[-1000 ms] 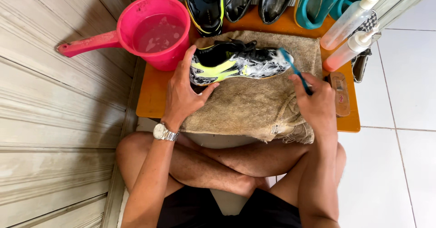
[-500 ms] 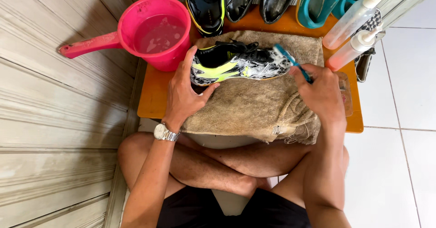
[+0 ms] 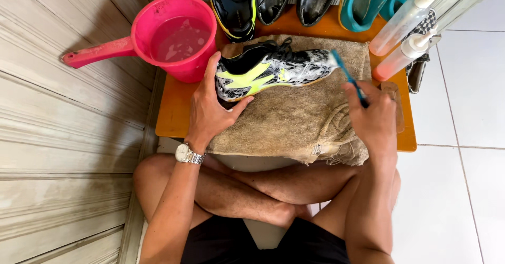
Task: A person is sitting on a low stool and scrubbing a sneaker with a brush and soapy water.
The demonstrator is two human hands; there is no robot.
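Towel-draped orange board (image 3: 173, 118), tiled floor (image 3: 468, 138)

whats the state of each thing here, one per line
sneaker: on its side on the towel, heel held by the left hand
left hand: gripping the sneaker's heel
right hand: closed around the toothbrush
toothbrush: head at the sneaker's toe
towel: spread over the board, front edge hanging off
dipper: upright, holding water
spray bottles: capped, lying tilted
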